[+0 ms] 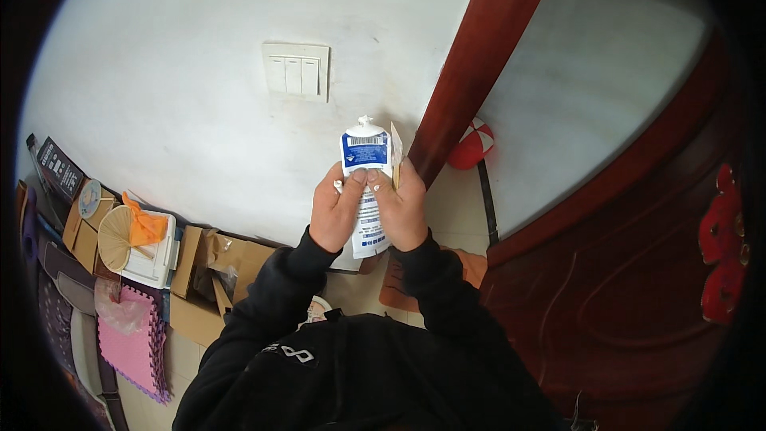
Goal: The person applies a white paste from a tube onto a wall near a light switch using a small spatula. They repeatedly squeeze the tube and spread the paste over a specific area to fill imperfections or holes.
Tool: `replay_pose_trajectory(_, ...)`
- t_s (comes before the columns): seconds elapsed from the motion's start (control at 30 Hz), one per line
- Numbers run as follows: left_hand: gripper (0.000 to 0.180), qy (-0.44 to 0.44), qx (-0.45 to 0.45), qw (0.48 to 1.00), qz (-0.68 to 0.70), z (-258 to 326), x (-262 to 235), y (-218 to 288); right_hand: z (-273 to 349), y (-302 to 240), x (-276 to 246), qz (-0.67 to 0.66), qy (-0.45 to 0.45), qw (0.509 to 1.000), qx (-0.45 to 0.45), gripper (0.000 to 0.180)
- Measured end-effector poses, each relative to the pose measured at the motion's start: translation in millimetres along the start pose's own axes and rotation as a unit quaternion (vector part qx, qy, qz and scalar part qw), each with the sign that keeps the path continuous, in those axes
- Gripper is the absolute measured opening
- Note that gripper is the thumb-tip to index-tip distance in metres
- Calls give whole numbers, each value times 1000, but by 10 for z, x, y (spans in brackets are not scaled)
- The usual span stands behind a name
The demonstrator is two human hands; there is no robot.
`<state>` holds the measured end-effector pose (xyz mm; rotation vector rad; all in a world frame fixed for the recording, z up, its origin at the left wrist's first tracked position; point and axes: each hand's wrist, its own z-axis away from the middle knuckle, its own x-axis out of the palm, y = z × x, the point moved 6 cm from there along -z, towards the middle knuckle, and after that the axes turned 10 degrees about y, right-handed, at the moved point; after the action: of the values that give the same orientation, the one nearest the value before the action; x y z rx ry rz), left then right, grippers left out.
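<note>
In front of the wall, both my hands are closed round a white squeeze tube (pixel 366 150) with a blue label. The tube's nozzle end points up, and white paste (pixel 365 120) shows at its tip. My left hand (pixel 334 211) grips the tube's left side, its thumb pressed on the front. A small white piece sticks out beside its fingers; I cannot make out its kind. From the other side, my right hand (pixel 403 209) presses its thumb on the tube too. A thin pale flat piece (pixel 396 144) rises from behind its fingers. The tube's printed tail hangs between my wrists.
A white three-switch plate (pixel 295 73) is on the wall above my hands. To the right are a dark red door frame (pixel 484 56) and a red-brown door (pixel 590 295). Cardboard boxes (pixel 195 311), a woven fan (pixel 116 239) and pink foam mats (pixel 132 335) stand at the left.
</note>
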<state>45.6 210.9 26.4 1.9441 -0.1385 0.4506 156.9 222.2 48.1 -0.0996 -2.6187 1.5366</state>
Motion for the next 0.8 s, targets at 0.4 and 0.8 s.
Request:
replay_pose_trajectory(0.4,25,5,0,1000,13,23,46,-4,-39,60,44,67,54,996,-15,21)
replay_pose_trajectory(0.8,23,8,5,1000,3,-66,-74,-69,-57,-56,85,59,42,996,-59,15)
